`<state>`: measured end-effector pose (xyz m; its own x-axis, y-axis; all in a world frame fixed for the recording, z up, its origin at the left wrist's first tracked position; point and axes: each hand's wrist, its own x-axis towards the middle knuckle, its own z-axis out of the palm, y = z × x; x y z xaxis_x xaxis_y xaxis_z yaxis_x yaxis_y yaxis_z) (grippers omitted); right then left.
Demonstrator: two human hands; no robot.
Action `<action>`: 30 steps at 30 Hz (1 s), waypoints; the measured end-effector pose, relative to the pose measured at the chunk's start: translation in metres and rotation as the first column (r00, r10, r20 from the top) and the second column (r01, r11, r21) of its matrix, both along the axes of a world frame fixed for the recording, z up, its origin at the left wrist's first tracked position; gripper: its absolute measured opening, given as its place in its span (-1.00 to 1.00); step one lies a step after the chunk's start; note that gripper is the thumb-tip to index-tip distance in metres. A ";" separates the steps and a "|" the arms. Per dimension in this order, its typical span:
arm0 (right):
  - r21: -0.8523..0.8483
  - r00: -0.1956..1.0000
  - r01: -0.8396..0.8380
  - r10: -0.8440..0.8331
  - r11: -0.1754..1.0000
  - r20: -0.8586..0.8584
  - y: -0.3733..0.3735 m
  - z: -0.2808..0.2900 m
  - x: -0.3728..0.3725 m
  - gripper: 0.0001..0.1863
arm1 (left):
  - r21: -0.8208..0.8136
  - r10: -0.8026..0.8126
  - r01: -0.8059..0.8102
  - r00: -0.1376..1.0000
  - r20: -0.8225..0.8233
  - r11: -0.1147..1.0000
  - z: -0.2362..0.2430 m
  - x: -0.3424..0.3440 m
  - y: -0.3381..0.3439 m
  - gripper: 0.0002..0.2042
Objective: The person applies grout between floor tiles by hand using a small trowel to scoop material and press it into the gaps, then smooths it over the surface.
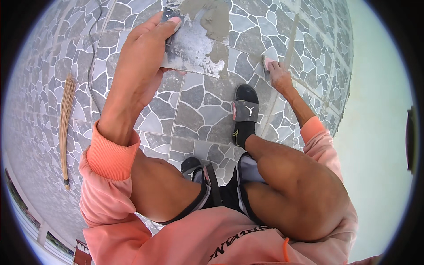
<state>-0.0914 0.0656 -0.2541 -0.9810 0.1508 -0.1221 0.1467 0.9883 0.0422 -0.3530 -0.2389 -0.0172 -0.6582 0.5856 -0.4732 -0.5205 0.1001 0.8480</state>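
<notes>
Smeared plate (190,46) in left hand (145,48), left of right hand (280,77).

**A flat plate (189,49) is carrying grey paste (216,21)**

We are holding the straight-edged plate at upper centre, its far edge running out of view. The paste is lying thickest toward the top and right; scraped silvery patches are showing elsewhere. Farther right, we are gripping a small pinkish, dark-edged tool (267,62), mostly covered.
</notes>
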 end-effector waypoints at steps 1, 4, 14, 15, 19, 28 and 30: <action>0.111 0.997 -0.072 0.068 0.991 0.032 -0.006 -0.006 0.004 -0.74 | -0.010 -0.006 0.006 1.000 -0.007 1.000 0.000 0.001 0.000 -0.77; -0.094 0.995 -0.054 0.061 0.994 0.074 0.012 0.011 0.006 -0.73 | 0.021 -0.056 0.057 0.998 -0.023 0.998 -0.003 0.001 -0.005 -0.76; -0.268 0.950 0.310 -0.311 0.912 0.040 0.008 0.044 -0.001 -0.75 | 0.050 -0.067 0.068 0.998 -0.021 0.996 0.002 -0.001 -0.015 -0.71; -0.246 0.946 0.321 -0.321 0.915 0.040 0.026 0.045 0.014 -0.75 | 0.031 -0.001 0.000 1.000 0.007 1.000 0.004 0.001 -0.009 -0.71; -0.142 0.836 0.532 -0.544 0.835 -0.065 0.040 0.010 0.024 -0.69 | 0.089 -0.038 0.038 0.999 -0.001 0.995 0.000 -0.007 -0.024 -0.68; -0.217 0.872 0.465 -0.486 0.859 -0.056 -0.032 -0.010 -0.085 -0.63 | 0.014 0.076 -0.075 0.995 -0.063 0.997 -0.002 -0.014 -0.030 -0.61; -0.401 0.866 0.492 -0.481 0.772 0.137 -0.039 0.005 -0.108 -0.60 | 0.013 0.078 -0.078 0.996 -0.046 0.997 -0.005 -0.014 -0.030 -0.62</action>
<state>-0.1995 0.0265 -0.2492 -0.7860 0.5374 -0.3057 0.6173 0.7104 -0.3382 -0.3673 -0.2685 -0.0222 -0.7234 0.5365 -0.4346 -0.4861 0.0512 0.8724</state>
